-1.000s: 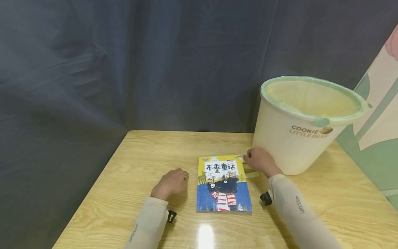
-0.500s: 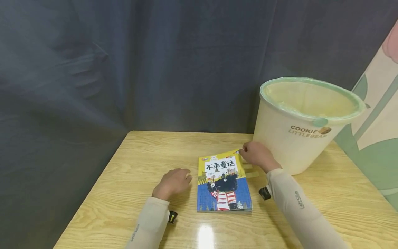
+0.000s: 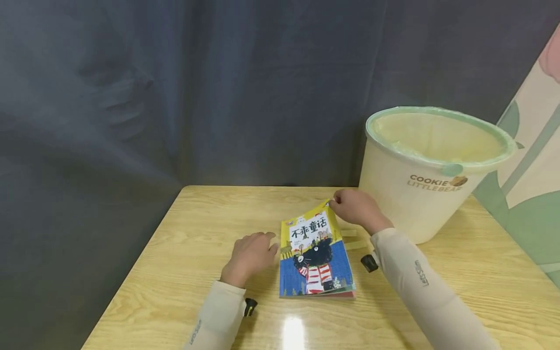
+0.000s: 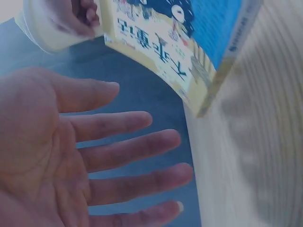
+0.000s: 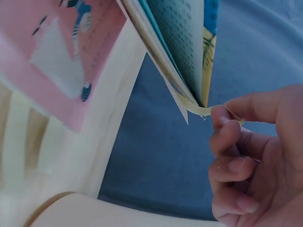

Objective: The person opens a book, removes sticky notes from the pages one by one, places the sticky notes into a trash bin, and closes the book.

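A paperback children's picture book, with a black animal in a red-and-white striped scarf on its blue and yellow cover, lies on the wooden table. Its upper right part is raised, and some pages part from the rest along the right side. At that raised corner my right hand pinches a thin pale yellow strip of tape between thumb and forefinger, the other fingers curled. To the left of the book is my left hand; its palm and spread, straight fingers show in the left wrist view, holding nothing.
A large cream bin with a green rim and a liner stands at the back right of the table. Two more pale tape strips lie beside the book's right edge. A dark curtain hangs behind the table.
My right hand has moved up and slightly left, lifting the book's upper right corner and fanning its pages. My left hand has shifted right, nearer the book, its fingers straighter.
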Available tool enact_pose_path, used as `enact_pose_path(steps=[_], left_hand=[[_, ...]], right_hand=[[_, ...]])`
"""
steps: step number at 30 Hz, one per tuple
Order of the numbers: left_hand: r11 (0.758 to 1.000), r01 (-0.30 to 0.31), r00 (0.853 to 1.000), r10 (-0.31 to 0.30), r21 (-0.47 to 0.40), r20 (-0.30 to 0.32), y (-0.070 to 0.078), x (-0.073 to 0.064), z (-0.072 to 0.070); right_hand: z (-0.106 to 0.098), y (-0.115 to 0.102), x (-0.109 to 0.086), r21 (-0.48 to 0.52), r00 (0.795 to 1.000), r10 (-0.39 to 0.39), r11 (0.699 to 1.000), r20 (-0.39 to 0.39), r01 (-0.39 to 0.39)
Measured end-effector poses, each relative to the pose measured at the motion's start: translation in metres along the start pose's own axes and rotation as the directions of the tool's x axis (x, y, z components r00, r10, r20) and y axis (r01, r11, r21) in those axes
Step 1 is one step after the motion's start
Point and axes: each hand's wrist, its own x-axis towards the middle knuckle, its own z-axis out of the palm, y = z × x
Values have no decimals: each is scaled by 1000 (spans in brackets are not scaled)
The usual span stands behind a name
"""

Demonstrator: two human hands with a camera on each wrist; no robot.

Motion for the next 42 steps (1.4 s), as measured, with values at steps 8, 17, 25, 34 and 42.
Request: enact_pose_path(steps=[8, 17, 25, 34, 42], left_hand=[[984, -176, 976, 175, 11, -128, 33, -14, -5], [857, -498, 841, 515, 134, -164, 63, -21, 7], [857, -480, 850, 507, 187, -141, 65, -21, 13], [869, -472, 853, 493, 148, -172, 61, -24, 8], [844, -479, 787, 535, 242, -306, 58, -20, 7]], right_hand=[[-6, -30, 1, 18, 999, -42, 999, -25, 42], [-15, -55, 4, -10, 997, -63, 998, -43, 63], [-22, -60, 7, -58, 996, -87, 994, 12, 88], [-29, -67, 9, -58, 994, -88, 994, 71, 92], [-36, -88, 10, -36, 985, -158, 986, 72, 160]])
